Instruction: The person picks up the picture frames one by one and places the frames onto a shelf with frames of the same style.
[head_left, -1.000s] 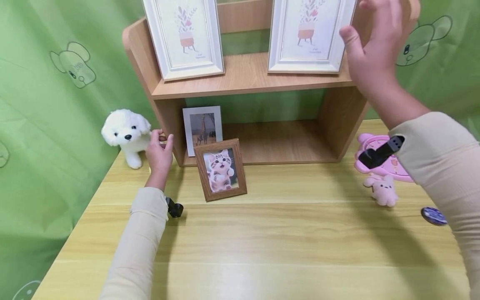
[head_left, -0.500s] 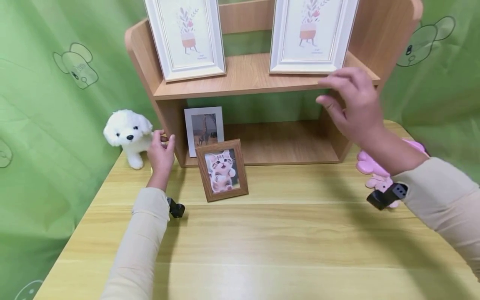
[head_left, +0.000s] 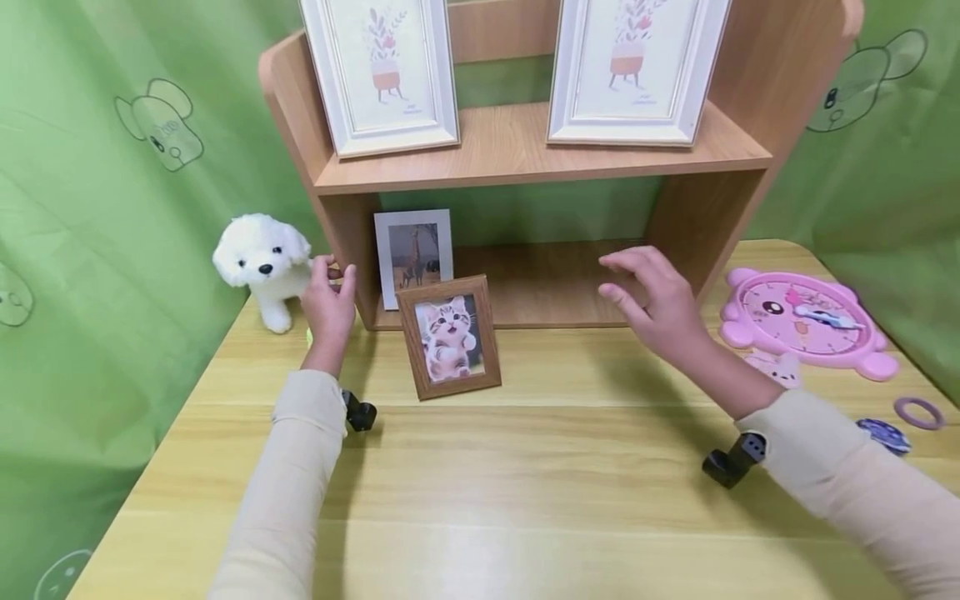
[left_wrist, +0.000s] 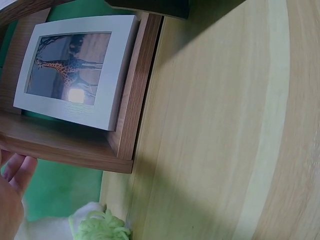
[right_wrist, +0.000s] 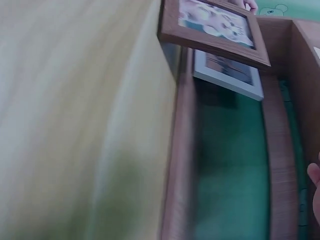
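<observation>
1. Presently, the right hand (head_left: 660, 304) hung open and empty before the shelf unit (head_left: 525, 162), its lower bay ahead.
2. The left hand (head_left: 327, 304) gripped the unit's left wall beside the plush dog (head_left: 262, 262).
3. The cat frame (head_left: 450, 337) stood untouched near the counter's (head_left: 525, 483) back edge; placement apparently remained outstanding.

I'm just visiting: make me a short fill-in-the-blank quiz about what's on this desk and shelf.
1. The wooden frame standing on the desk shows a ____.
2. The white frame under the shelf shows a ____.
3. The left hand is beside a white plush ____.
4. The pink clock lies to the ____ of the shelf unit.

Missing words: kitten; giraffe; dog; right
</observation>
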